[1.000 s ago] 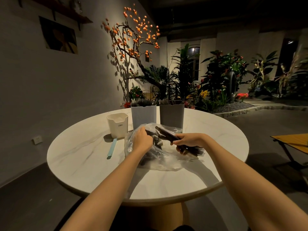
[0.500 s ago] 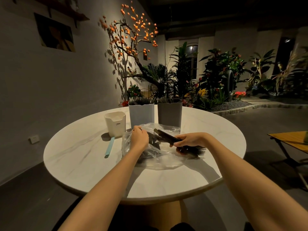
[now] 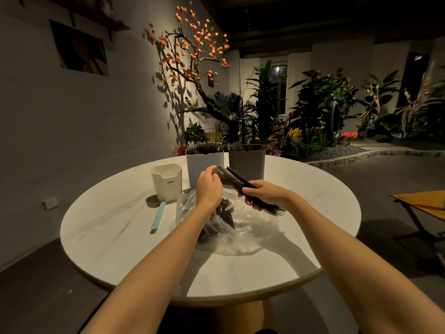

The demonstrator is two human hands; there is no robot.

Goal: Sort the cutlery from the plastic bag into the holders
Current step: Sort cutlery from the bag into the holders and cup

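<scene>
Hands busy mid-sort over round white worktop (image 3: 120, 227). Right hand (image 3: 265, 195) grips a bundle of black forks (image 3: 240, 182), tines sticking out past the wrist side, handles pointing up-left toward the holders. Left hand (image 3: 209, 186) has fingers curled at the handle tips of that bundle, pinching one, seemingly to pull it out or square the bunch up. Plastic bag (image 3: 240, 237) lies crumpled on worktop under both hands, dark cutlery left inside, count unclear. Light grey holder (image 3: 204, 165) and dark grey holder (image 3: 246, 162) stand side by side behind the bag, both already showing cutlery at the top. Cream holder (image 3: 166, 182) at left looks empty from here; pale blue utensil (image 3: 157, 216) lies beside it, unsorted. Judgement: well underway, not finished; bundle in hand, bag contents and blue piece remain.
</scene>
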